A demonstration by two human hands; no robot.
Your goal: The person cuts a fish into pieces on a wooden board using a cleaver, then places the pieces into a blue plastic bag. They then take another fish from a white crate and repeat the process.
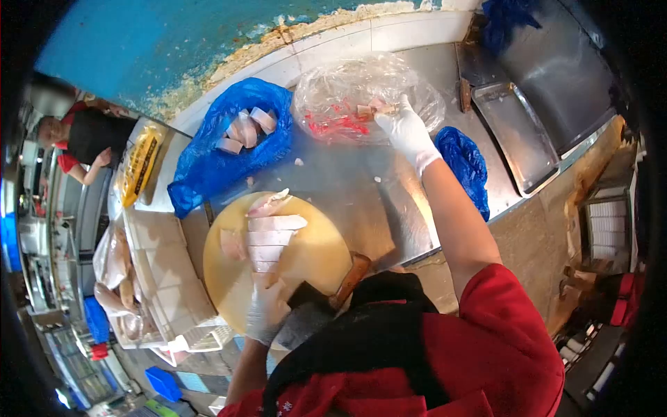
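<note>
My right hand (406, 132), in a white glove, reaches over a clear plastic bag (326, 90) with red scraps in it. Its fingers are closed on a small fish piece (367, 110). My left hand (268, 309), also gloved, has its fingers closed around the near end of a row of pale fish pieces (269, 238). That row lies on a round yellow cutting board (319, 240). At the board's near right edge rests a cleaver (310, 306) with a wooden handle (351, 276). More fish chunks (244, 129) sit in an opened blue bag (201, 161).
A metal counter (333, 174) runs beneath the bags. To the right are a crumpled blue bag (464, 167) and a metal tray (515, 135). White crates (163, 264) stand left of the board, with a yellow bag (141, 163) behind. Another person (94, 139) is at far left.
</note>
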